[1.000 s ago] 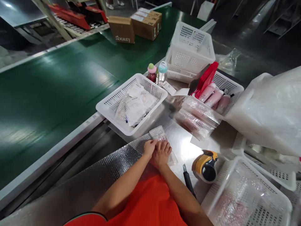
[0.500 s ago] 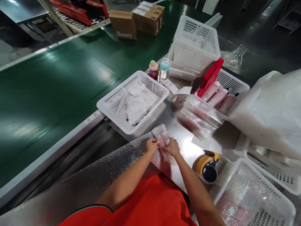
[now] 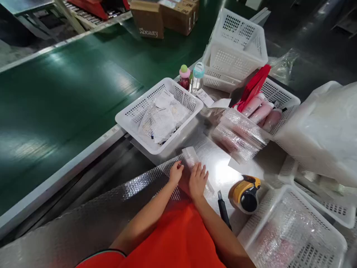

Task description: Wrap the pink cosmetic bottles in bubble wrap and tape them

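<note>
A bubble-wrapped roll (image 3: pixel 190 155) lies on the shiny metal table in front of me, pinkish inside; what it wraps is mostly hidden. My right hand (image 3: pixel 198 181) rests on it with fingers spread. Just left of the roll, my left hand (image 3: pixel 176 173) is closed in a pinch at the edge of a long bubble wrap sheet (image 3: pixel 139 188), which stretches away to the lower left. A black utility knife (image 3: pixel 224 210), its blade out, lies right of my right forearm.
Beyond my hands stands a white basket (image 3: pixel 131 128) of packets. Wrapped pink bottles (image 3: pixel 237 139) lie beside a basket of pink tubes (image 3: pixel 262 111). A yellow-and-black tape dispenser (image 3: pixel 245 194) sits to the right, near another basket (image 3: pixel 338 238). A green conveyor (image 3: pixel 69 108) runs along the left.
My right hand has gone from gripping the wrapped roll to lying on it with fingers spread. My left hand has shifted slightly left, off the roll. The utility knife now shows.
</note>
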A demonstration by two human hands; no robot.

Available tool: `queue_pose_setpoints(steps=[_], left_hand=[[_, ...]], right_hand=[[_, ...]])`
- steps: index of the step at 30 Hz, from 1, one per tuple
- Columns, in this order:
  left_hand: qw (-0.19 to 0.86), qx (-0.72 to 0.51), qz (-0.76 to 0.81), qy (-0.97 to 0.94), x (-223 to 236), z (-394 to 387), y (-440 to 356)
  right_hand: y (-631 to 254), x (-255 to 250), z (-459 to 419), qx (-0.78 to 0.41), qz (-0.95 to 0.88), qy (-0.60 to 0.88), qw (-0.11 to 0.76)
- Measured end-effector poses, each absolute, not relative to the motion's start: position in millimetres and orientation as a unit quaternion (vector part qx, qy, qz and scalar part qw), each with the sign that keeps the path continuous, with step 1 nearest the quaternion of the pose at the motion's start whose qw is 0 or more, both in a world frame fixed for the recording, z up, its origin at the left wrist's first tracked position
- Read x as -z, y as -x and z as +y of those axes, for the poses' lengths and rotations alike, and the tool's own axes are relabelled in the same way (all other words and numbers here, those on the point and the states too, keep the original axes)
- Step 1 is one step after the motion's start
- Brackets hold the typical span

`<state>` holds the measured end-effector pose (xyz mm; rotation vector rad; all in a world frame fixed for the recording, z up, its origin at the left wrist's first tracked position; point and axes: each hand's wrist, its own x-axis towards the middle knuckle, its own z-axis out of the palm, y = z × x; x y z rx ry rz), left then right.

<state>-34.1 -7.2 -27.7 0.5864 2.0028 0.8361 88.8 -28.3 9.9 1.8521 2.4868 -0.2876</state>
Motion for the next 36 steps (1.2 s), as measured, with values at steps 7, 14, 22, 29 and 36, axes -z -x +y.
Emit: queue_pose_setpoints(steps=[7,14,22,29,36], left_hand=[[0.374,-0.3,0.826,-0.296,21.5,-18.9,39.6],[0.357,-0.225,0.803,-0.422,21.9,-19.2,32.3],[0.287,-0.014,0.778,-0.559,48.7,-11.7,28.4],[0.23,0.003,0.776,-0.588,52.5,-19.8,31.9],[0.155,0.008,0.741,-0.653,43.8,-29.4,16.5]], right_hand=[[-79.2,-6.0,-45.9,0.156,0.818,-0.551,0.048],[-98.3,-26.5,-1.6,0.2,0.793,-0.57,0.084],[-149.9,-3.2,49.3,0.133,0.801,-0.581,0.058],[-145.0,-6.0,49.9,0.15,0.814,-0.556,0.077],[-213.1,-29.3,-9.9,0.171,0.754,-0.631,-0.058]])
